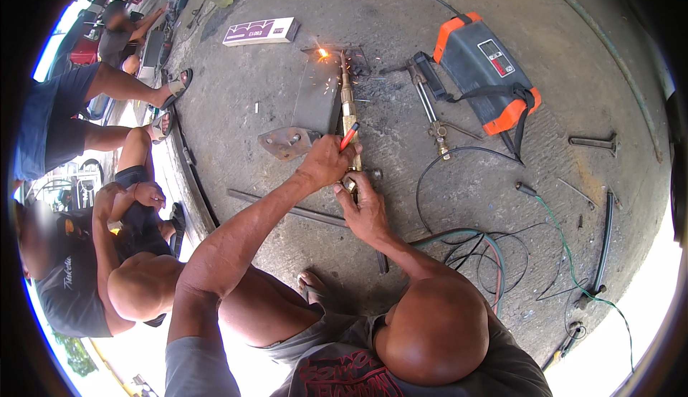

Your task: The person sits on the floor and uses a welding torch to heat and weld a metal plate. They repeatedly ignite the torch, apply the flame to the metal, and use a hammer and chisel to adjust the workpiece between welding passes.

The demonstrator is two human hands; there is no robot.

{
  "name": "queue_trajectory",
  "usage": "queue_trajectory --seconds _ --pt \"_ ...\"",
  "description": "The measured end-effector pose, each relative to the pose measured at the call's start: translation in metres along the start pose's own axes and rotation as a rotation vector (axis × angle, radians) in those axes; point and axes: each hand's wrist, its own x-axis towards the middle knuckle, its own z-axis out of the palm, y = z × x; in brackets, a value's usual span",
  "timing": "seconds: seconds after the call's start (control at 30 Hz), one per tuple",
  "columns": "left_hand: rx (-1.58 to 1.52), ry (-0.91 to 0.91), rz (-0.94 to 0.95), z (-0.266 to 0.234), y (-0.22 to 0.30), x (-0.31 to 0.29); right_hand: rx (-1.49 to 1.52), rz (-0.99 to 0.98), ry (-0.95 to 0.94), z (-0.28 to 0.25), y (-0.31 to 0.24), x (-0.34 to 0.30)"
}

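My left hand (pixel 331 160) is closed around the middle of a brass cutting torch (pixel 348 103). A red-orange, pen-like stick (pixel 349 135) pokes up between its fingers. Just below, my right hand (pixel 367 209) pinches the torch's valve end, its fingertips partly hidden. The torch points away from me along a grey steel piece (pixel 315 99) lying on the ground. At the far end of that steel, a glowing orange spot (pixel 323 53) throws sparks beside the torch tip. A flat steel bracket (pixel 287 142) with holes sits at the near end of the steel.
A grey-and-orange welding machine (pixel 484 71) stands at right, near another torch (pixel 430 110). Hoses and cables (pixel 494 254) curl across the concrete, with a hammer (pixel 595 142) beyond. A white-and-purple box (pixel 261 31) lies ahead. Several people are at left, one seated close by (pixel 79 268).
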Motion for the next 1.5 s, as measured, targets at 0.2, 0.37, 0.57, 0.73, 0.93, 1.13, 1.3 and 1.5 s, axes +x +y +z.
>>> queue_trajectory --seconds 0.2,0.37,0.57,0.73,0.93,1.13,1.3,1.5 --pt "0.055 0.005 0.032 0.003 -0.006 0.003 0.018 -0.003 -0.001 0.001 0.001 0.000" --pt "0.037 0.032 -0.007 0.003 -0.005 0.001 0.022 0.014 0.001 0.004 0.000 0.000" --pt "0.050 0.020 -0.016 0.000 -0.002 0.000 0.029 0.005 -0.011 0.007 0.004 0.001" --pt "0.040 0.022 0.019 0.000 -0.002 0.000 0.054 -0.018 0.004 0.008 0.007 0.001" --pt "0.108 -0.010 0.059 -0.004 0.006 -0.001 0.013 -0.067 0.026 0.001 -0.003 0.000" --pt "0.049 0.017 0.042 0.001 -0.001 0.001 -0.004 -0.072 0.023 0.000 -0.002 -0.001" --pt "0.056 -0.011 -0.005 -0.002 0.005 -0.002 -0.014 -0.055 0.025 -0.001 -0.001 -0.001" --pt "0.105 -0.015 0.014 -0.002 0.006 0.000 -0.015 -0.026 0.024 -0.003 -0.001 -0.002"
